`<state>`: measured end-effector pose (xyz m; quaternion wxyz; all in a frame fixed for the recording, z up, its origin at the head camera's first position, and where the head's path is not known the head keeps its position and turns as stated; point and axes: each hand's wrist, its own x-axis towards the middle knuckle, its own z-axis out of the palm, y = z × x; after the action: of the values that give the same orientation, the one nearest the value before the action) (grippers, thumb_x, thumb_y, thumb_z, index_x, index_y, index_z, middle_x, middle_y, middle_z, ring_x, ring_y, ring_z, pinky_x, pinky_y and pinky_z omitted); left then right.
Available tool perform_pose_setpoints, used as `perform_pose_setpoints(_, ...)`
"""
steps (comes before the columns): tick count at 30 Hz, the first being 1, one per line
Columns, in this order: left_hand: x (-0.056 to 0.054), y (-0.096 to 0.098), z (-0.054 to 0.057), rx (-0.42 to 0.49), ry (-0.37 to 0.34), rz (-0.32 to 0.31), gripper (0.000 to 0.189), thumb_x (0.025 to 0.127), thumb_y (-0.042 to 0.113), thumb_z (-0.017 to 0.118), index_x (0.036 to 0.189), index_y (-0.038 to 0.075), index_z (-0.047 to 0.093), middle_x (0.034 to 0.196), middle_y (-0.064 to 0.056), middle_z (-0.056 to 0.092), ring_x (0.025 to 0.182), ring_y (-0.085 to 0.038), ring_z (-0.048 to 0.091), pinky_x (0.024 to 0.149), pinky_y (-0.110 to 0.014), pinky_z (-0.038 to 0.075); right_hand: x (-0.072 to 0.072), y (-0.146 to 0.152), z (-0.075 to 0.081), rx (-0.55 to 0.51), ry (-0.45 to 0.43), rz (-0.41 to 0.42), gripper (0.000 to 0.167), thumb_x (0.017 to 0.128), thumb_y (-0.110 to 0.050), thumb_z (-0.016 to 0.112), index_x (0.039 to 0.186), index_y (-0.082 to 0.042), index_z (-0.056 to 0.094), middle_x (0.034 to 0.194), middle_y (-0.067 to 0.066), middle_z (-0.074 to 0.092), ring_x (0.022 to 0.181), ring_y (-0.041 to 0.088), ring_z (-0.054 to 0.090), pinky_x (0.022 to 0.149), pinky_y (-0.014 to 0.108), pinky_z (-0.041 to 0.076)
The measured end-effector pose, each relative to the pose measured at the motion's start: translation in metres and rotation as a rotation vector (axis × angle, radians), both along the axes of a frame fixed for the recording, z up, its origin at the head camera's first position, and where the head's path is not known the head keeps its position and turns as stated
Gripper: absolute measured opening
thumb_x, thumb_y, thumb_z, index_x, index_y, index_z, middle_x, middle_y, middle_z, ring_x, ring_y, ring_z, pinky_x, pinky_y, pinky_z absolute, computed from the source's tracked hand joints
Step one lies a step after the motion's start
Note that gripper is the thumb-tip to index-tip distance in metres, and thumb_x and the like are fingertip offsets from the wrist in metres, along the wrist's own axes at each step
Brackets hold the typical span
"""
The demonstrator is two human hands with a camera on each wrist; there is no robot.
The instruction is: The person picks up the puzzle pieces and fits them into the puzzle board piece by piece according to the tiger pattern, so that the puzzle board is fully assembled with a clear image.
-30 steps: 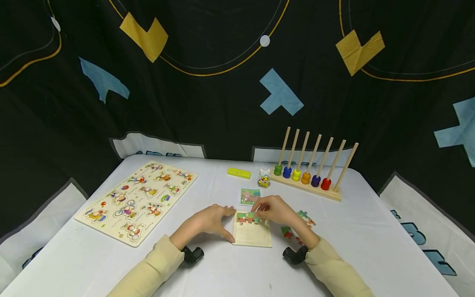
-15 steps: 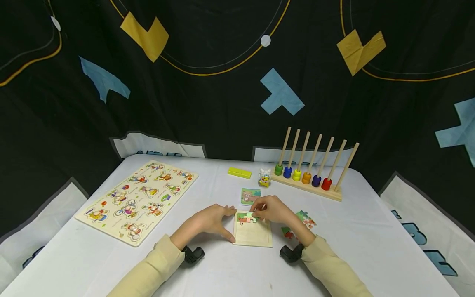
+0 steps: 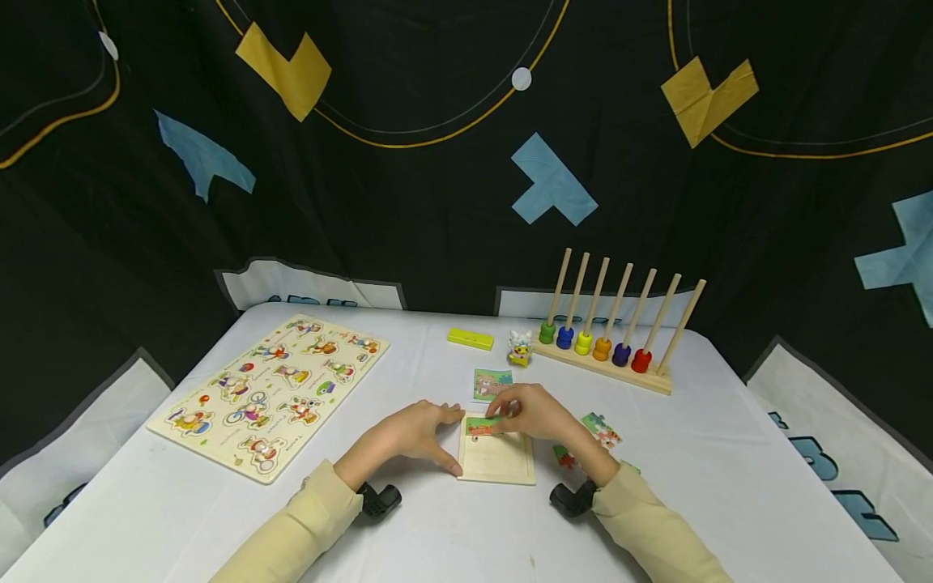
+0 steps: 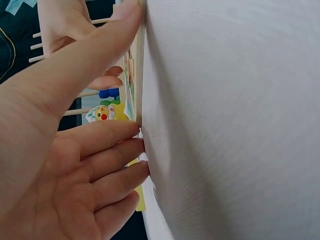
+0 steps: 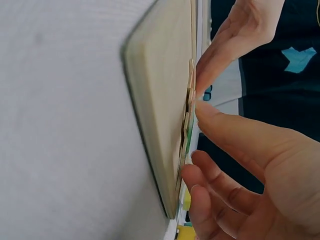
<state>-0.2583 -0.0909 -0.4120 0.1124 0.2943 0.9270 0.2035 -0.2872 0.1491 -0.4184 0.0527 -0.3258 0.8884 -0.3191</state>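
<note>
A small wooden puzzle tray [image 3: 496, 465] lies on the white table, with joined puzzle pieces [image 3: 479, 427] along its upper left inside. My left hand [image 3: 417, 433] rests against the tray's left edge, its thumb near the lower corner and fingertips near the upper one. Over the tray's top, my right hand [image 3: 538, 411] pinches a puzzle piece [image 5: 189, 134] with thumb and curled fingers, low against the tray. The fingers mostly hide that piece in the head view. Just behind the tray lies a picture card [image 3: 492, 382] of an animal.
Loose puzzle pieces [image 3: 601, 431] lie right of my right hand, some partly under the forearm. A large peg puzzle board [image 3: 273, 389] lies at left. Toward the back are a yellow-green block [image 3: 470, 339], a small figurine [image 3: 520, 349] and a peg stand [image 3: 601, 364] with coloured beads.
My right hand has shifted slightly left over the tray. The piece there, tilted and shiny half a second ago, is now mostly covered by the fingers. The left hand has stayed put.
</note>
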Motion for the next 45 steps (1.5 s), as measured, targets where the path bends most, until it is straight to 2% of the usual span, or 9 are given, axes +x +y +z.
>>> perform_pose_setpoints(4,0.0,0.0,0.0002,-0.004,0.002,0.003,0.093,0.062,0.049,0.087,0.135,0.001,0.055,0.142,-0.013,0.049,0.132,-0.035,0.042,0.11,-0.046,0.034,0.0006,-0.0002,-0.0001,0.026,0.004,0.013,0.017,0.079,-0.014,0.08,0.095,-0.013,0.075,0.093,-0.002,0.068,0.08,0.016,0.06,0.064,0.024,0.051)
perform_pose_setpoints(10,0.0004,0.0002,0.0004,-0.006,0.003,0.001,0.093,0.062,0.048,0.087,0.135,0.001,0.055,0.142,-0.013,0.049,0.132,-0.035,0.043,0.11,-0.047,0.034,0.0027,-0.0004,0.0007,0.048,0.01,0.014,0.017,0.079,-0.012,0.08,0.095,-0.013,0.074,0.086,-0.002,0.067,0.075,0.012,0.058,0.064,0.023,0.05)
perform_pose_setpoints(17,-0.0005,0.0005,0.0004,0.002,0.007,-0.008,0.092,0.062,0.047,0.087,0.134,0.0,0.055,0.141,-0.015,0.049,0.132,-0.035,0.043,0.109,-0.045,0.036,0.0058,-0.0022,0.0025,0.053,0.02,0.014,0.01,0.079,-0.011,0.08,0.087,-0.014,0.074,0.079,-0.004,0.065,0.071,0.012,0.053,0.06,0.024,0.045)
perform_pose_setpoints(23,-0.0006,0.0007,0.0003,-0.002,0.011,-0.007,0.093,0.062,0.048,0.087,0.135,0.0,0.055,0.141,-0.015,0.049,0.132,-0.035,0.043,0.11,-0.046,0.035,0.0052,-0.0019,0.0023,0.05,0.01,0.003,0.011,0.078,-0.008,0.08,0.084,-0.013,0.074,0.078,-0.005,0.065,0.069,0.009,0.052,0.059,0.023,0.046)
perform_pose_setpoints(32,-0.0002,-0.0006,-0.0002,-0.009,0.008,-0.007,0.093,0.063,0.049,0.087,0.135,0.001,0.054,0.141,-0.015,0.05,0.132,-0.035,0.043,0.11,-0.046,0.035,0.0058,-0.0041,0.0027,0.059,0.034,0.006,0.015,0.077,-0.006,0.081,0.089,-0.011,0.074,0.081,-0.002,0.067,0.071,0.009,0.055,0.062,0.023,0.048)
perform_pose_setpoints(39,0.0001,-0.0002,0.0004,0.005,0.002,-0.007,0.091,0.063,0.048,0.087,0.134,0.001,0.055,0.141,-0.015,0.05,0.132,-0.036,0.043,0.11,-0.048,0.034,0.0056,-0.0055,0.0027,0.05,0.018,0.057,0.022,0.078,-0.002,0.079,0.098,-0.009,0.075,0.088,0.002,0.067,0.068,0.011,0.054,0.059,0.022,0.048)
perform_pose_setpoints(45,-0.0001,-0.0006,-0.0002,-0.003,0.012,-0.012,0.092,0.063,0.048,0.087,0.135,0.001,0.055,0.141,-0.015,0.05,0.131,-0.036,0.043,0.109,-0.048,0.035,0.006,-0.0055,0.0043,0.053,0.017,0.088,0.018,0.08,-0.003,0.077,0.097,-0.01,0.075,0.093,0.004,0.064,0.069,0.012,0.052,0.059,0.022,0.046)
